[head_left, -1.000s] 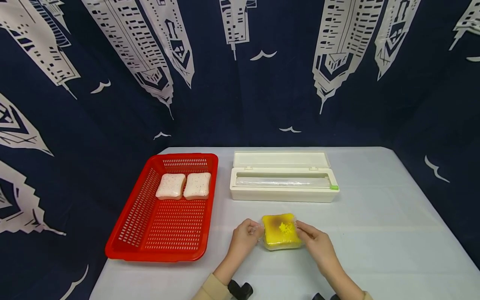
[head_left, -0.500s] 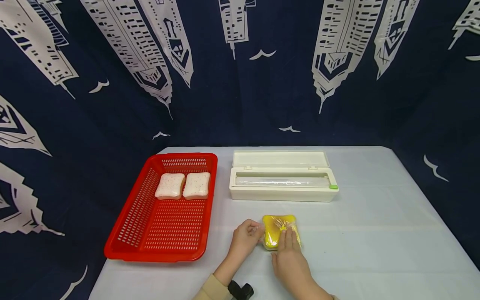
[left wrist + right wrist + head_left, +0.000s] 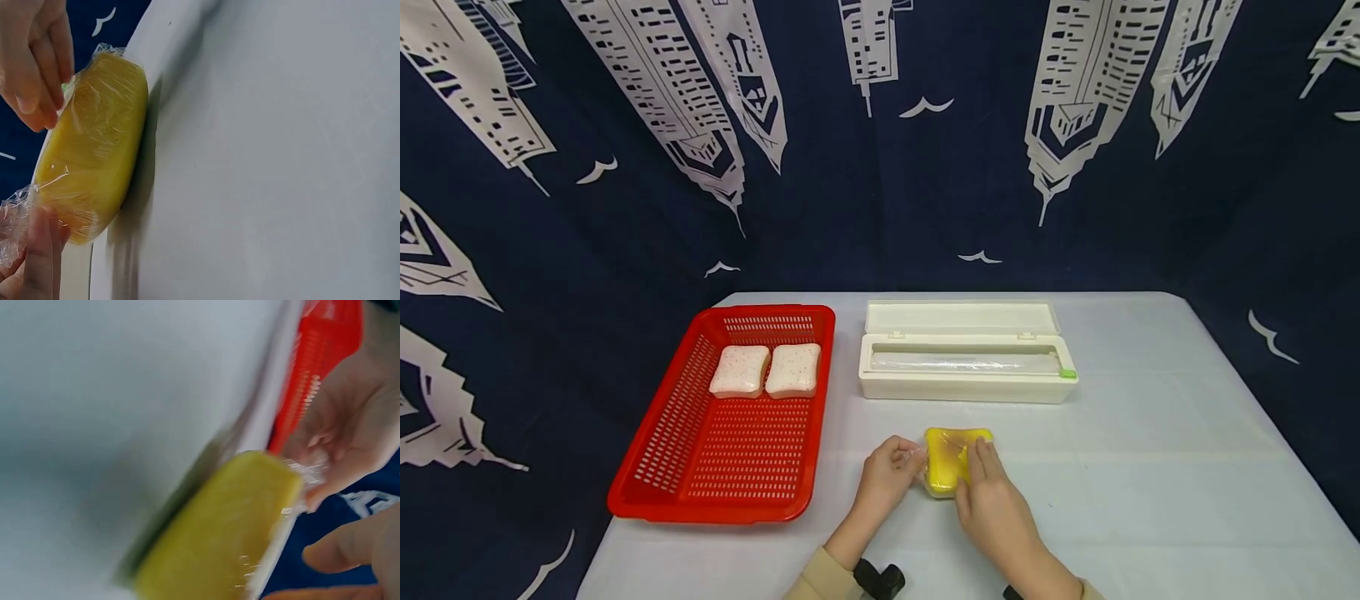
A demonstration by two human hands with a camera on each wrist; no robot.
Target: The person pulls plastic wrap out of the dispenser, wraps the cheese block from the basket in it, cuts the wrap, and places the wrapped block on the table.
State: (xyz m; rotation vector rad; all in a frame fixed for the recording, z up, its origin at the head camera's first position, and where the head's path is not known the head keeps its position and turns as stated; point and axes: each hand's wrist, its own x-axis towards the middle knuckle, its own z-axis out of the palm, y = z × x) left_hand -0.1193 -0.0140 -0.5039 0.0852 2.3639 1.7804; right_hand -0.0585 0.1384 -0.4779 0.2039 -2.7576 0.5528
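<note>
A yellow, toast-shaped block (image 3: 943, 467) lies wrapped in clear cling film on the white table. My left hand (image 3: 883, 477) pinches a bunched end of the cling film (image 3: 17, 219) at the block's left side. From the right, my right hand (image 3: 1002, 510) reaches over the block with fingers extended, overlapping its right half in the head view. In the left wrist view, those fingers (image 3: 47, 81) hover beside the wrapped top, with nothing gripped. Creased film covers the block's surface (image 3: 219, 540) in the right wrist view, which is blurred.
A red perforated basket (image 3: 730, 508) stands to the left, with two white speckled, toast-shaped blocks (image 3: 766, 372) inside. Behind the hands sits a white cling film dispenser (image 3: 962, 389), lid raised, roll visible. A dark blue curtain (image 3: 880, 208) hangs behind the table.
My right hand has left the film at the block's right edge, swung over its top with fingers extended, then shifted slightly right. My left hand keeps its pinch in nearly the same place.
</note>
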